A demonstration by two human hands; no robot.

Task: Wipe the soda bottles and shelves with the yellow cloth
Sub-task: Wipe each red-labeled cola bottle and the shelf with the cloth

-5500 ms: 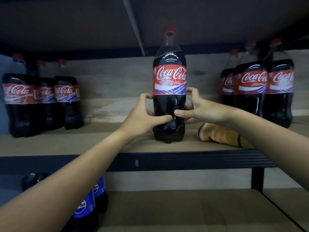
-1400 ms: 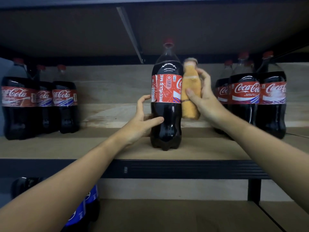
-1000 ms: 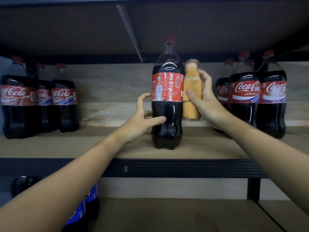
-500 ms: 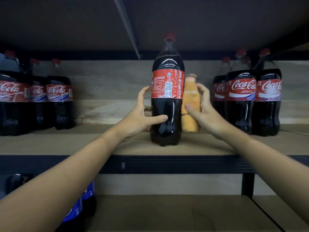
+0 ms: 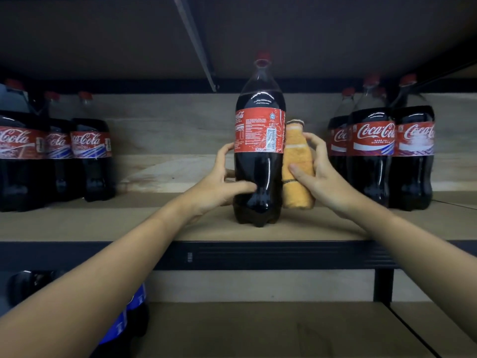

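From the head camera, a cola bottle (image 5: 259, 161) stands upright near the front of the middle shelf (image 5: 129, 223), with the left hand (image 5: 219, 186) curled round its lower body: thumb across the front, fingers reaching behind the left side just under the label. The right hand (image 5: 318, 174) grips a rolled yellow cloth (image 5: 296, 166), fingers wrapped over its far side and thumb across the near side, pressing the roll against the bottle's right flank; the cloth's lower end sits at or just above the shelf board. Compared with a second ago, the cloth has come down the bottle from label height to the lower half, and the bottle has been turned, so the label now shows small print and a barcode rather than the upright "recycle me" strip. The left hand's grip has stayed in much the same place. On the left end of the same shelf stands a row of cola bottles (image 5: 90, 156), well apart from the hands; on the right another cluster of cola bottles (image 5: 374, 151) stands just behind the right hand, the nearest one partly hidden by the wrist. Below, on the lower shelf (image 5: 258, 332), blue-labelled bottles (image 5: 134, 306) are mostly covered by the left forearm. The dark underside of the upper shelf (image 5: 309, 34) spans the top, close above the bottle's red cap.
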